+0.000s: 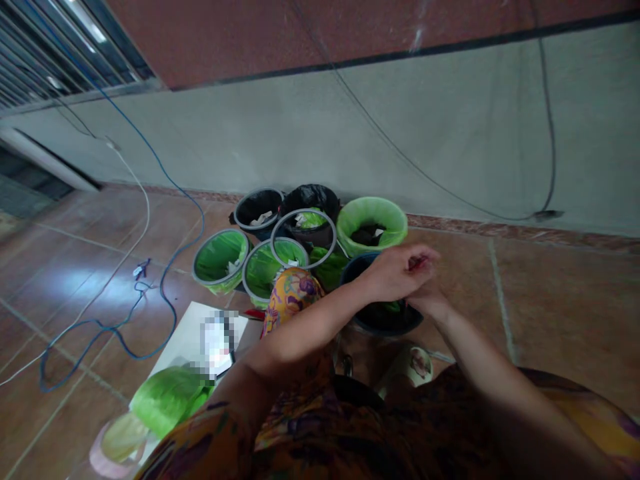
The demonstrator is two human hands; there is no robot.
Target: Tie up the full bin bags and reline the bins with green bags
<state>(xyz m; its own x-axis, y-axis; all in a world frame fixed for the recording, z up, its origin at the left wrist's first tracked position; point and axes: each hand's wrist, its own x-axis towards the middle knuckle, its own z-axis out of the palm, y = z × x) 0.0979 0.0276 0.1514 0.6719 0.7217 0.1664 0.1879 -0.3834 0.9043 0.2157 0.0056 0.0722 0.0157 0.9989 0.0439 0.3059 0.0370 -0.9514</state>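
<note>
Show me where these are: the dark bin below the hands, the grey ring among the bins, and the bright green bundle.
Dark bin (386, 329): head view, on its near edge.
Grey ring (335, 239): head view, on the right side of its band.
Green bundle (167, 399): head view, mid-surface.

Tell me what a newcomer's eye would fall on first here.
Probably the bins lined in green and black, crowded by the wall. Next, a grey ring overlapping them in view, and a bright green bundle at lower left. The blue cable looping on the floor at left stands out too.
</note>
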